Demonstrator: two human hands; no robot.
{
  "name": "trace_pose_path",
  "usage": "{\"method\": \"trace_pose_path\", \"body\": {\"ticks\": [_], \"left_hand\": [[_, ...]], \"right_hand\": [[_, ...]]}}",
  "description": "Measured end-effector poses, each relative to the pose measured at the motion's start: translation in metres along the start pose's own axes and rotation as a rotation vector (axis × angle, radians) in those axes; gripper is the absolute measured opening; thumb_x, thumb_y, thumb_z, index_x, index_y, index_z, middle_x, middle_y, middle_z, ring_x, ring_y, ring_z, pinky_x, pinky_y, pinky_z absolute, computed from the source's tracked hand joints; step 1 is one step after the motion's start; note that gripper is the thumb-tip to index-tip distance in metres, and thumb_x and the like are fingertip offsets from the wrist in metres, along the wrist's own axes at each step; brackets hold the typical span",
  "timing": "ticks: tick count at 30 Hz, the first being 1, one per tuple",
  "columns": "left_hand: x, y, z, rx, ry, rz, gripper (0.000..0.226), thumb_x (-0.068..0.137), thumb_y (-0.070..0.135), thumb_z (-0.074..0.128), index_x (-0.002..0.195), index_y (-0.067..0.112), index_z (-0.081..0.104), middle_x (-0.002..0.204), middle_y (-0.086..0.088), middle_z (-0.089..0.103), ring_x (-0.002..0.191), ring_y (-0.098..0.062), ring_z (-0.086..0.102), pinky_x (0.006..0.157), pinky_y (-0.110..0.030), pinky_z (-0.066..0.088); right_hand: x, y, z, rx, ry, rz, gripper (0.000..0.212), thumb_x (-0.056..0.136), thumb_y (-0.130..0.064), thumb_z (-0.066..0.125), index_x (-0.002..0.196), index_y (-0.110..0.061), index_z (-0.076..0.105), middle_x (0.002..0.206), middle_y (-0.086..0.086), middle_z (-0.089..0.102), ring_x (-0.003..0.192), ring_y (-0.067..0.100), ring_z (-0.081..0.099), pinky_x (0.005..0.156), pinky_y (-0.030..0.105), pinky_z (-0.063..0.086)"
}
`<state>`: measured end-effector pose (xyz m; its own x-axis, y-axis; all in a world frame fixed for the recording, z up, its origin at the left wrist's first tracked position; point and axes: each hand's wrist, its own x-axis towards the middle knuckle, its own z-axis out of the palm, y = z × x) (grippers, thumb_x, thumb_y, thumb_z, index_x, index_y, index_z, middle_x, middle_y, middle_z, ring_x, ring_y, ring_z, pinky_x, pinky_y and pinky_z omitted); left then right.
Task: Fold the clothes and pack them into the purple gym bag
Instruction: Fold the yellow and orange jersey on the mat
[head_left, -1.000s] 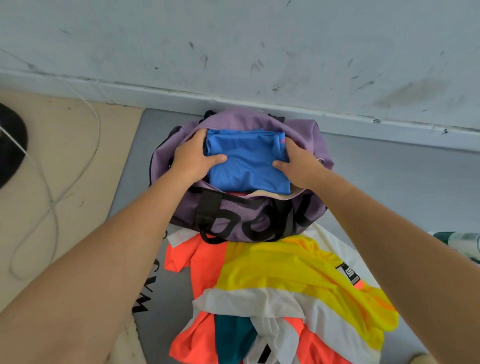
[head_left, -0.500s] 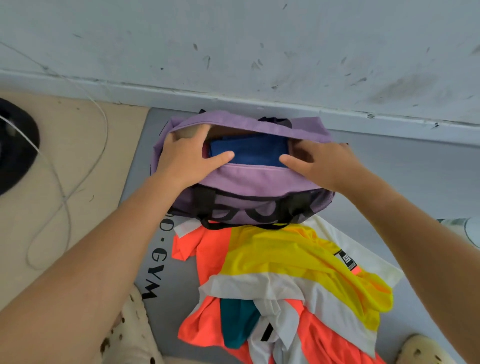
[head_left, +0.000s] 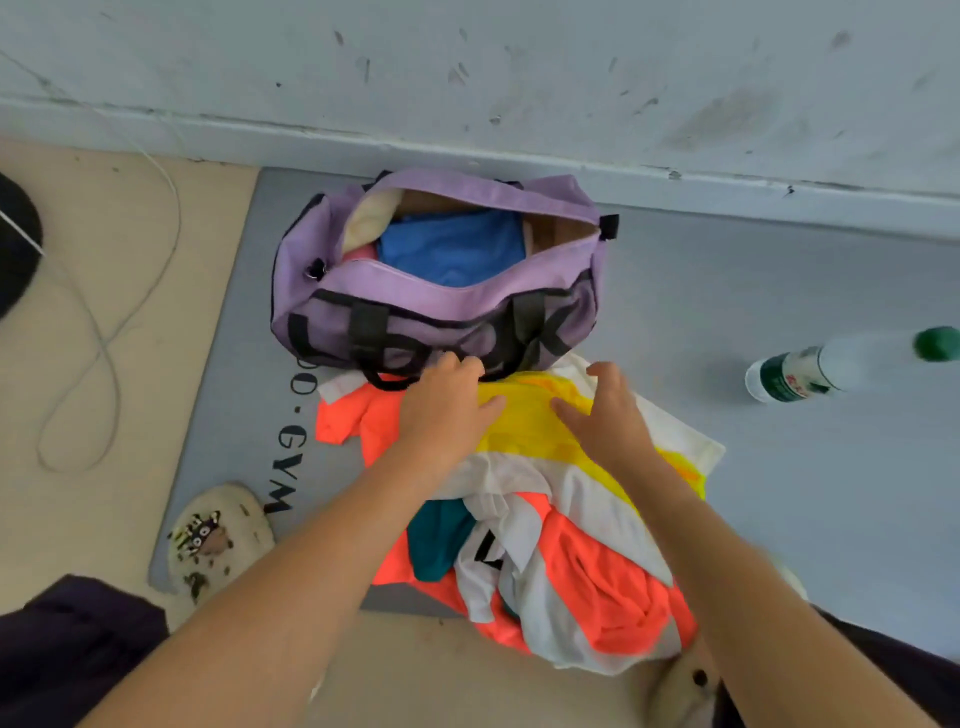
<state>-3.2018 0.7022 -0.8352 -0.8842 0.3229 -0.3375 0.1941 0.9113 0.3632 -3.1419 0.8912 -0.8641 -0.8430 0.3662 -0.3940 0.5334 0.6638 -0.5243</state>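
The purple gym bag (head_left: 447, 304) stands unzipped on the grey mat by the wall. A folded blue garment (head_left: 457, 249) lies inside it, with something pink and cream beside it. In front of the bag lies a loose pile of clothes (head_left: 561, 519) in orange, white, yellow and teal. My left hand (head_left: 449, 410) rests palm down on the pile's far edge, fingers spread, at the yellow garment (head_left: 524, 421). My right hand (head_left: 605, 415) hovers or rests on the same yellow cloth, fingers apart. Neither hand visibly grips cloth.
A clear plastic bottle with a green cap (head_left: 831, 366) lies on the mat to the right. A white cable (head_left: 104, 322) loops over the beige floor at left. My slippered foot (head_left: 218, 535) stands at the mat's left edge. The wall (head_left: 519, 78) runs right behind the bag.
Both hands have left the bag's opening and come back toward me onto the clothes pile. The blue garment stays inside the bag, whose opening now gapes wider.
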Motion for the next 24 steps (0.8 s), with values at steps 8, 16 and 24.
{"method": "trace_pose_path", "body": {"ticks": [8, 16, 24], "left_hand": [[-0.021, -0.021, 0.025, -0.237, -0.04, -0.125, 0.023, 0.085, 0.031, 0.072, 0.102, 0.015, 0.07, 0.101, -0.008, 0.061, 0.098, -0.028, 0.059, 0.078, -0.038, 0.046], [-0.034, 0.006, -0.032, -0.55, -0.076, -0.074, 0.013, 0.095, 0.024, 0.057, 0.087, 0.015, 0.057, 0.075, 0.004, 0.053, 0.073, -0.014, 0.048, 0.06, -0.025, 0.035], [-0.088, 0.062, -0.112, -0.645, -0.107, 0.083, 0.031, 0.095, 0.053, 0.05, 0.082, 0.026, 0.061, 0.074, 0.012, 0.058, 0.071, -0.004, 0.054, 0.062, -0.023, 0.039]], "right_hand": [[-0.03, 0.027, -0.01, -0.009, -0.009, 0.006, 0.024, 0.089, -0.035, 0.065, 0.079, -0.014, 0.066, 0.087, 0.01, 0.058, 0.087, 0.031, 0.057, 0.078, 0.039, 0.043], [-0.056, -0.013, -0.087, 0.052, -0.132, -0.17, 0.038, 0.097, -0.029, 0.057, 0.077, 0.004, 0.058, 0.066, 0.006, 0.042, 0.063, 0.015, 0.037, 0.059, 0.032, 0.03], [-0.121, -0.084, -0.175, 0.252, -0.006, -0.296, 0.034, 0.095, -0.029, 0.058, 0.069, -0.01, 0.049, 0.063, 0.0, 0.033, 0.056, 0.01, 0.03, 0.046, 0.018, 0.024]]}}
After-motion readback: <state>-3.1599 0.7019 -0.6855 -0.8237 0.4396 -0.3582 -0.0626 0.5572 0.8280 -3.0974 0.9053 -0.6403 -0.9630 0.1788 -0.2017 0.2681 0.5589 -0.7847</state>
